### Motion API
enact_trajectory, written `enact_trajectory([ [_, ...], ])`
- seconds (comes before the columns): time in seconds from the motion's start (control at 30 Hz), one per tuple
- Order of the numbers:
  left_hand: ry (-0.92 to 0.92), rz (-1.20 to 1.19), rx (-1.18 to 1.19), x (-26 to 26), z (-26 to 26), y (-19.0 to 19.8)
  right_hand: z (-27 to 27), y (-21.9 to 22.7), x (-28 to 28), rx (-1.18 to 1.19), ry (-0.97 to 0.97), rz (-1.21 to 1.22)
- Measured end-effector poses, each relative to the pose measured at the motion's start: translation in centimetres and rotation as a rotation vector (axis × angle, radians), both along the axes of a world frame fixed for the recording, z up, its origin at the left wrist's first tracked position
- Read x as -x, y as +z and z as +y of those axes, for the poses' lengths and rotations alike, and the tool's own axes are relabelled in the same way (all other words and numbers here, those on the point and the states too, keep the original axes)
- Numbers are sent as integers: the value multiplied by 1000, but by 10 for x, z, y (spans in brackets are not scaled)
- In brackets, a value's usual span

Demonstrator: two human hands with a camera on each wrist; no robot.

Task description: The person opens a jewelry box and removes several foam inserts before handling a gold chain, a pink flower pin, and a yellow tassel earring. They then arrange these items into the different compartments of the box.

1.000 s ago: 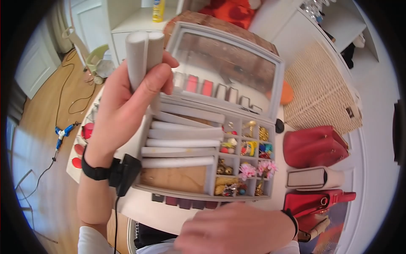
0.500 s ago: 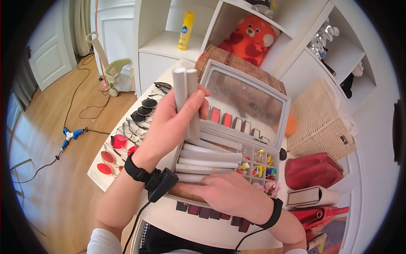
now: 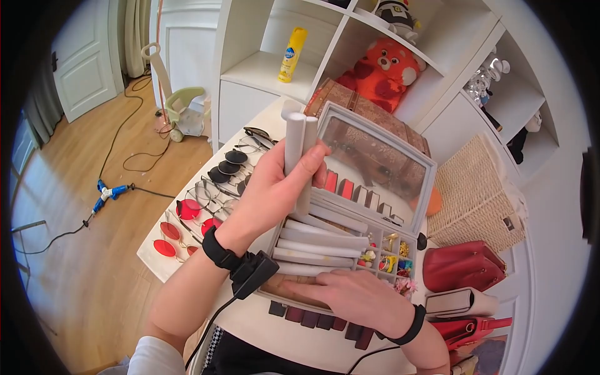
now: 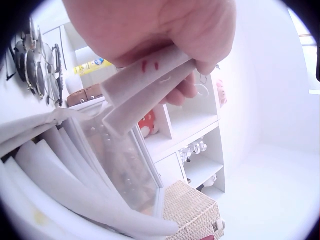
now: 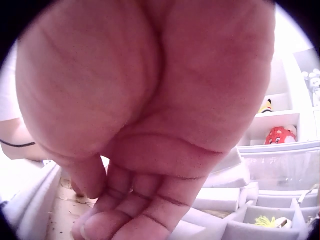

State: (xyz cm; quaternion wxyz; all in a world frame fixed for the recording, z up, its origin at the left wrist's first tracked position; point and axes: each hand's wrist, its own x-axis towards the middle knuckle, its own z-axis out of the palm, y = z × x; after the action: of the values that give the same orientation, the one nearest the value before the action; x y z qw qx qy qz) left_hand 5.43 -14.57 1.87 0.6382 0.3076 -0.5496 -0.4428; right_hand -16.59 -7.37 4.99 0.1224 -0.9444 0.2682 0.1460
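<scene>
My left hand (image 3: 272,187) grips a pair of white-grey padded rolls (image 3: 296,144) upright above the jewelry box (image 3: 409,226). In the left wrist view one held roll (image 4: 145,75) bears two small red marks. My right hand (image 3: 359,297) reaches low over the box's front left part, fingers extended at the bare brown bottom (image 3: 275,285), beside the nearest of several rolls (image 3: 312,255) lying there. In the right wrist view its fingers (image 5: 145,210) hold nothing. The box's glass lid (image 3: 375,165) stands raised at the back.
Small compartments with trinkets (image 3: 387,262) fill the box's right side. Glasses (image 3: 187,209) lie to the left, dark small boxes (image 3: 309,317) along the front. Red bags (image 3: 465,265) and a wicker basket (image 3: 478,194) stand right; a brown case (image 3: 369,119) is behind the lid.
My right hand has moved from in front of the box into its front left part. The left hand keeps its hold on the two rolls. The head view has shifted, showing more of the shelves.
</scene>
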Motion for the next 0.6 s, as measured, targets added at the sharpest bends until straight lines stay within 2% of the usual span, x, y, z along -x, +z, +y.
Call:
enact_trajectory([
  [0.2, 5, -24, -18, 0, 2, 1, -3, -3, -1, -57, -39, -18],
  [0.27, 6, -28, -12, 0, 1, 1, -4, -5, -5, -41, 24, -169],
  [0.47, -8, -18, 10, -1, 1, 1, -4, -13, -25, 82, 86, -75],
  [0.6, -8, 0, 0, -3, 2, 4, -3, -14, -17, 73, 96, -162],
])
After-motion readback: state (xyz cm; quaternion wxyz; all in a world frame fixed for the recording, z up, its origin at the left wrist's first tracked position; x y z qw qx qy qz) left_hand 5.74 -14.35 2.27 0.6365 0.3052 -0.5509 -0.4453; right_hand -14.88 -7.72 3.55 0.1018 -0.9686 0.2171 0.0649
